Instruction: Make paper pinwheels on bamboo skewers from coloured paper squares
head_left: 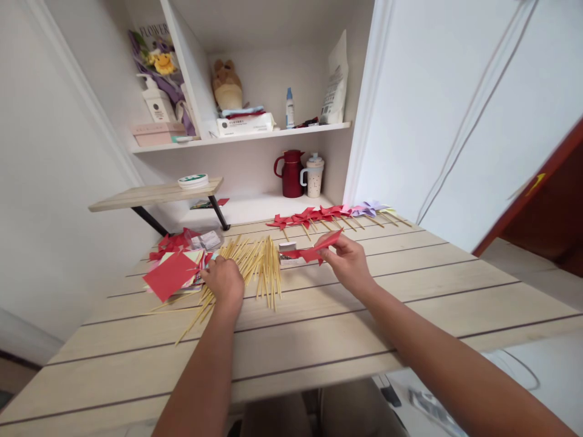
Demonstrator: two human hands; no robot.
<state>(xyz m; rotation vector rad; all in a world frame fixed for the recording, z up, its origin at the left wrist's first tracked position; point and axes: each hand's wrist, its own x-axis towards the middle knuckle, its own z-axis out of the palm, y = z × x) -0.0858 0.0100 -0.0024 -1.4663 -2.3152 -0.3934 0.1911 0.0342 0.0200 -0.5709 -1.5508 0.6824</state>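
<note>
Head view: the left hand rests knuckles up on the table, its fingers curled down at the near edge of the stick pile, beside the stack of paper squares. Whether it grips a stick cannot be told, as the fingertips are hidden under the hand. The right hand pinches one red folded paper between thumb and fingers, holding it just above the table, right of the sticks.

The sticks are one loose heap, too many to count, with a few strays pointing toward the near left. A small box lies just beside the heap, between it and the red paper. Along the far edge lies a row of finished pinwheels: about six red and two or three purple, overlapping, so the count is not exact.

The table is pale wood planks with dark seams. Behind it a white alcove holds a red jug and a cream cup side by side. A shelf above carries a plush toy, a bottle and a bag.
</note>
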